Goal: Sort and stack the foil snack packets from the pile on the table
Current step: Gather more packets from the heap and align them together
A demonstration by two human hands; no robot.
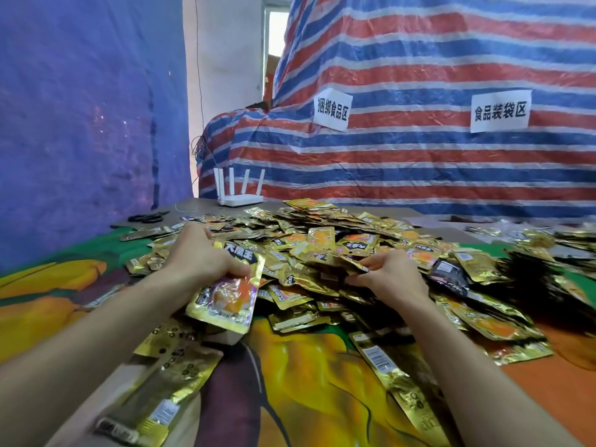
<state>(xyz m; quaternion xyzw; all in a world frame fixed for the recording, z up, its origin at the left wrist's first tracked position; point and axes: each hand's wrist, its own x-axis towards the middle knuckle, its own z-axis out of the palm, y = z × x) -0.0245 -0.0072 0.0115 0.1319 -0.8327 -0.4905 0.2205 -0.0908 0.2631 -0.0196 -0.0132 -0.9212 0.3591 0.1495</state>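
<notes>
My hands at the pile [322, 233] of foil packets.
My left hand [200, 256] grips a gold packet [225, 301] hanging below its thumb; my right hand [390, 275] pinches another packet [335, 262] just left of its fingertips.

A blue tarp [80, 108] hangs left, a striped tarp [419, 162] behind, daylight through a far window [277, 33].

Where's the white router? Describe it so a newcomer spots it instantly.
Start at the striped tarp behind the table. At its foot, beyond the pile of foil packets, sits the white router. Four upright antennas set it apart; everything near it lies flat.
</notes>
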